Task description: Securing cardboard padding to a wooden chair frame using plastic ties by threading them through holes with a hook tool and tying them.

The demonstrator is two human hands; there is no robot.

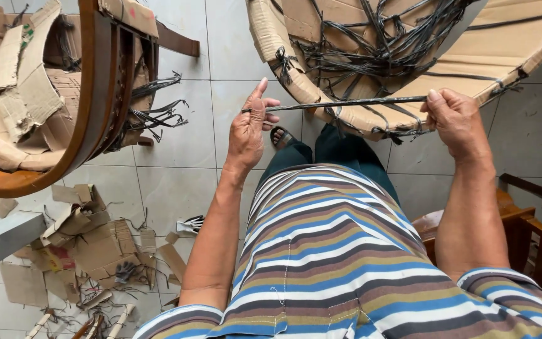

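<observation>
both hands, left [248, 129] and right [451, 119], pinch a black strap [346, 102] tight below the cardboard-wrapped chair's [271, 37] edge, open floor [189, 150] beside them.

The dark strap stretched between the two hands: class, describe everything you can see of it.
The dark strap is a thin, flat, blackish band, plastic by the look of it. It runs taut and nearly level, rising slightly toward the right. The left hand pinches one end between thumb and fingers; the right hand grips the other. It crosses in front of a cardboard-wrapped curved piece tied with a tangle of similar straps, above the person's knees.
</observation>
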